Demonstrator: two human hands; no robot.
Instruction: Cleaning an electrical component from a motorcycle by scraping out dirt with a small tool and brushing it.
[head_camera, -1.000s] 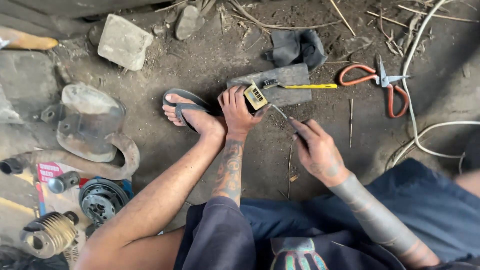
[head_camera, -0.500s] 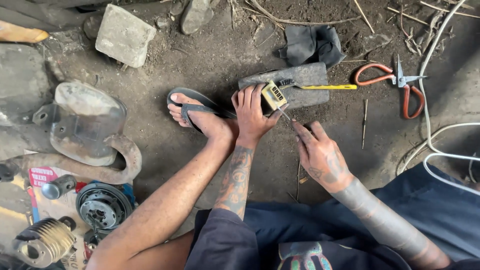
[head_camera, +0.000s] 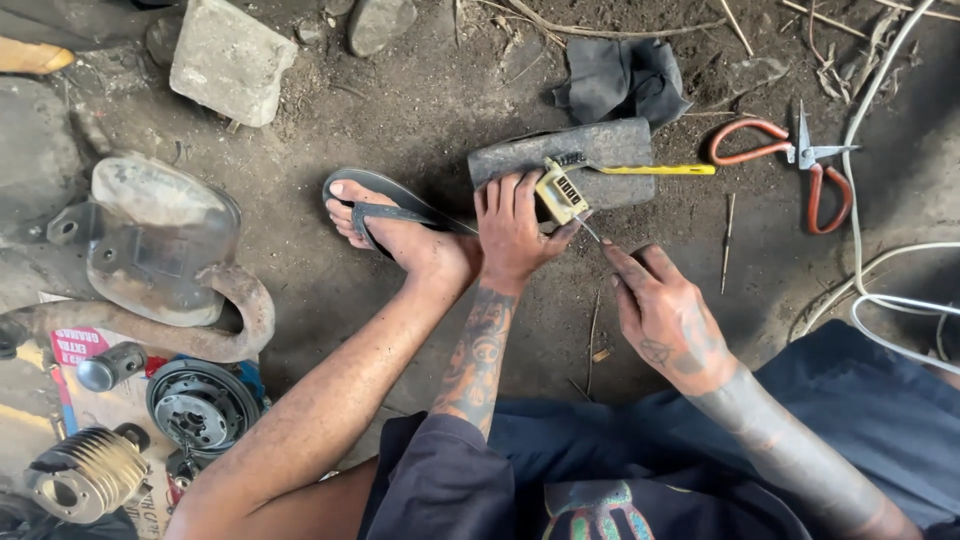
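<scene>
The left hand (head_camera: 512, 232) lies palm down on the near edge of a flat grey slab of stone or rubber (head_camera: 590, 155) on the dirt floor, its thumb and forefinger closed on a small yellow-cased tape measure (head_camera: 560, 192) that rests on the slab. A yellow tape blade (head_camera: 660, 169) runs from the case across the slab's right end and past its right edge. Just near-right of the slab, the right hand (head_camera: 668, 318) hovers over the dirt with fingers curled and pinched together around a thin metal pin or scriber (head_camera: 590, 231), whose tip points up toward the tape measure; how firmly it grips cannot be told.

Left of the slab, touching the left wrist, the person's bare foot sits in a dark flip-flop sandal (head_camera: 375, 205). Beyond the slab lies a crumpled black cloth (head_camera: 620, 80). Right of the slab, apart from it, orange-handled metal shears (head_camera: 795, 165) lie open on the ground, with a white cable (head_camera: 885, 290) curving past them. Far left of the slab are a rusty exhaust pipe with its grey heat shield (head_camera: 160, 250), a square grey concrete block (head_camera: 230, 60), a round black clutch-like engine part (head_camera: 200, 405) and a finned metal cylinder (head_camera: 85, 475).
</scene>
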